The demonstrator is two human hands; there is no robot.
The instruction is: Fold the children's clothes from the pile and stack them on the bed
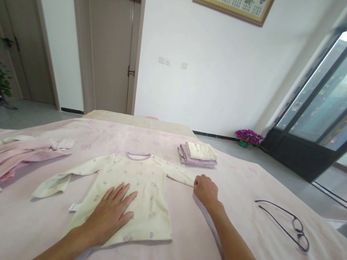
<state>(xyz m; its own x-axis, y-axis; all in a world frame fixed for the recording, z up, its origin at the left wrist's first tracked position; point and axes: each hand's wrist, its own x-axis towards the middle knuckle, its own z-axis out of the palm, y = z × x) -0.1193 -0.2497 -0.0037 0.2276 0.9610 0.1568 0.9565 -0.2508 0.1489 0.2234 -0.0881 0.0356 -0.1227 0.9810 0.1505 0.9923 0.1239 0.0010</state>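
A small cream long-sleeved shirt (146, 196) with a purple neckline and faint printed motifs lies spread on the pink bedsheet. Its collar points away from me. My left hand (111, 212) rests flat on the lower left of its body, fingers apart. At the end of the sleeve on the right, my right hand (206, 190) is closed on the cuff, and that sleeve stretches straight out. The other sleeve (63, 180) lies bent out to the left. A white label (74, 207) sticks out at the shirt's left side seam.
Beyond the right sleeve sits a stack of folded clothes (198, 155). Loose pink and white clothes (7, 160) are heaped at the left. Dark-framed glasses (296, 228) lie on the pink sheet (237, 184) to the right. Purple flowers (249, 136) stand on the floor by the wall.
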